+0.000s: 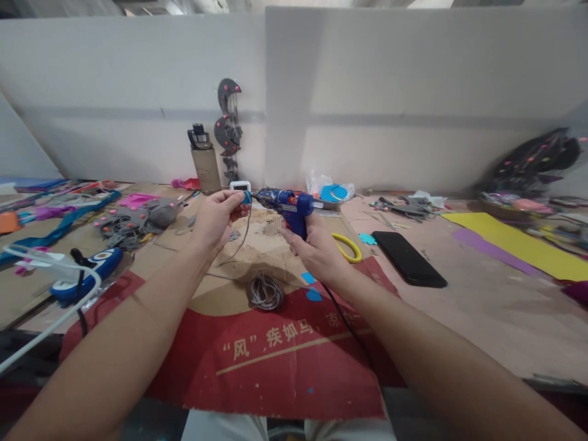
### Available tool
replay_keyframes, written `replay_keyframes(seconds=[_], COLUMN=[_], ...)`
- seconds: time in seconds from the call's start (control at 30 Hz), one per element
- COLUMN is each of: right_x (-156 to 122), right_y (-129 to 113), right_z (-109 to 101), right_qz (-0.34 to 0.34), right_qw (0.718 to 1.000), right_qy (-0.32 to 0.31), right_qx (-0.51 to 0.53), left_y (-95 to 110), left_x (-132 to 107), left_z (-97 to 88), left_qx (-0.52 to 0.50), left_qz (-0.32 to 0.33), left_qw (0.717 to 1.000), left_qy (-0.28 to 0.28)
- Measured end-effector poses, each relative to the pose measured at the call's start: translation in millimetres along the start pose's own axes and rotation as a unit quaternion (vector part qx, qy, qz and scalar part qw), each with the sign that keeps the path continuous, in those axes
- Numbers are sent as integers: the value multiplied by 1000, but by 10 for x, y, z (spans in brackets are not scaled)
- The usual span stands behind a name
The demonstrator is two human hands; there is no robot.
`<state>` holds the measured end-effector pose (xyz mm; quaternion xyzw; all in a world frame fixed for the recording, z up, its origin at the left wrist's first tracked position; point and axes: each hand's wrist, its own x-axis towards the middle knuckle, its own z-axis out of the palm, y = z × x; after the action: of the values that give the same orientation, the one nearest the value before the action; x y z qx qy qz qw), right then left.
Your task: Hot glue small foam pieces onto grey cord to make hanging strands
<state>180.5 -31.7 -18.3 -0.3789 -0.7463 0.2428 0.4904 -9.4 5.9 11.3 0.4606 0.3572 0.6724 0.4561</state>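
My right hand (316,248) grips the handle of a blue hot glue gun (289,207), its nozzle pointing left. My left hand (215,217) pinches a small blue piece (247,197) right at the nozzle tip, with a thin grey cord (243,236) hanging from it down to a coil of cord (265,291) on the cardboard. The gun's black cable (342,315) runs back along my right forearm. Small blue cut-outs (310,286) lie on the cardboard below my right hand.
A black phone (408,259) and yellow-handled scissors (348,247) lie right of my hands. A water bottle (204,160) stands at the back wall. Grey craft pieces (133,222) and a blue power strip (87,274) sit left; yellow and purple foam sheets (514,245) right.
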Motion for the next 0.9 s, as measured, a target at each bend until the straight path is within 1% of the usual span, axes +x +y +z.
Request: replay_keyframes(seconds=[0.7, 0.9], right_x=[-7, -6], right_y=[-11, -15], right_z=[-15, -14], right_qz=[8, 9], right_qw=[1000, 1000], right_qy=[-8, -2], right_qx=[3, 17], left_y=[16, -9], left_x=[7, -28], left_z=[4, 21], left_qx=[1, 26], left_qz=[0, -4], left_qw=[1000, 1000], left_qy=[6, -3])
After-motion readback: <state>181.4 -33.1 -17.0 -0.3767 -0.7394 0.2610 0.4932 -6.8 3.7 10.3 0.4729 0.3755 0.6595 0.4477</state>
